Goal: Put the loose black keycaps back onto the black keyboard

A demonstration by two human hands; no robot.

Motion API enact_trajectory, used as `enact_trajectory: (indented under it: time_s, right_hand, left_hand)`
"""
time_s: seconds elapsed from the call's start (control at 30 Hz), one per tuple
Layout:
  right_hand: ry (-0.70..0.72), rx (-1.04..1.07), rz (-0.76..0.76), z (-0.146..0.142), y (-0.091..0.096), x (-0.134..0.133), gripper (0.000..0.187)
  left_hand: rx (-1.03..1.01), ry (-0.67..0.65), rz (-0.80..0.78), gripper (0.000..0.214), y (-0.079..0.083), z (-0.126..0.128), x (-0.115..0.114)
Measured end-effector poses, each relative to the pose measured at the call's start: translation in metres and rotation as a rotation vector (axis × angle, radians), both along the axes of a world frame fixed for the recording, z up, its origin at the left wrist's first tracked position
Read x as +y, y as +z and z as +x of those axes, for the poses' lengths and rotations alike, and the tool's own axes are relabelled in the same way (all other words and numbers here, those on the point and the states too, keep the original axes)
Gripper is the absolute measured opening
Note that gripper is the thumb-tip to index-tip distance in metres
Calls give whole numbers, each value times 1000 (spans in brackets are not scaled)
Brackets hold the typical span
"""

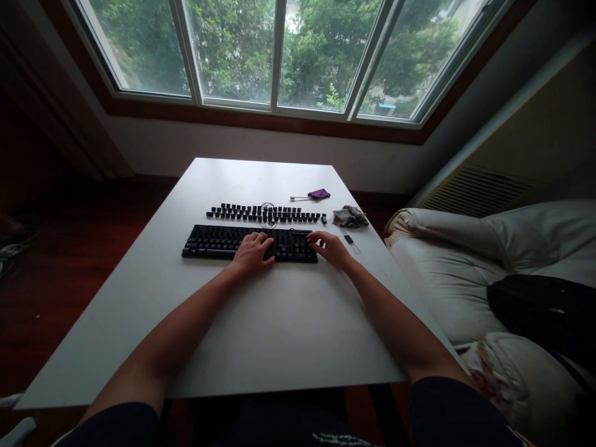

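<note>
A black keyboard (212, 242) lies on the white table, with keycaps showing on its left side. My left hand (252, 251) rests on its middle, the fingers laid over the keys and the thumb apart. Over the keyboard's right end, my right hand (329, 247) has its fingers bent and the fingertips close together; anything between them is too small to make out. Just behind the keyboard, loose black keycaps (242, 214) stand in rows. A small dark tool with a wire loop (348, 239) lies to the right of my right hand.
A crumpled grey cloth (350, 216) lies by the right edge of the white table (279, 323). Farther back are a purple cloth pouch (319, 194) and a thin stick-like thing (300, 198). A pale sofa (433, 267) with a dark bag (544, 310) stands at right.
</note>
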State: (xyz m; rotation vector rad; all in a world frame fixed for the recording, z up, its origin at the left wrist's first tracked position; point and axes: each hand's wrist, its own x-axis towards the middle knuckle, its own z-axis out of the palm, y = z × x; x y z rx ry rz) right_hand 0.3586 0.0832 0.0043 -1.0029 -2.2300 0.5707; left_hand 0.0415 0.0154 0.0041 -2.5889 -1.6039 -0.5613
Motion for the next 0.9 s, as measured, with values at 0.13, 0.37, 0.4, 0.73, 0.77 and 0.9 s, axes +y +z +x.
enact_trajectory:
  time_s: [0.13,0.37,0.4,0.73,0.77,0.9]
  right_hand:
    - [-7,-68,39,0,-1,-2,23]
    - [33,-165,111,-5,5,-4,22]
    - [37,-162,102,-5,5,-4,20]
    - [-71,-52,22,3,-2,16,20]
    - [-132,-54,43,5,-3,23,20]
    - [-485,-112,107,16,-6,55,20]
  left_hand:
    - [6,0,6,51,1,1,0]
    - [5,-6,7,51,1,2,0]
    - [3,-4,5,51,1,2,0]
    - [6,4,2,50,0,1,0]
    - [5,6,-1,50,-1,1,0]
    - [9,6,-6,50,1,2,0]
